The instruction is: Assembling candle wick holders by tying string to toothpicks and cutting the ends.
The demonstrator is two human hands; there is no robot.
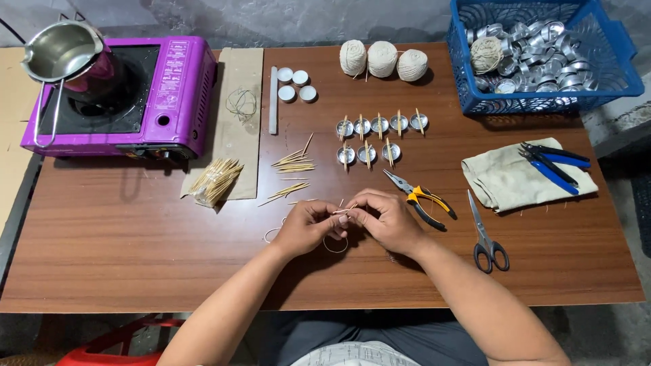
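Observation:
My left hand (307, 227) and my right hand (385, 218) meet above the wooden table (135, 257), both pinching a thin wooden stick (342, 211) with a piece of pale string (333, 245) looping down from it. Just beyond my hands lie two rows of small metal cups (369, 135), each with a stick laid across its rim. Loose wooden sticks (291, 173) are scattered to the left of the cups.
Yellow-handled pliers (420, 200) and scissors (485, 237) lie right of my hands. A cloth (508, 179) carries blue-handled tools (553, 163). A blue basket (610, 74) holds several metal cups. Three string balls (383, 59), white discs (295, 85), a purple stove (169, 88) with a steel pot (61, 54).

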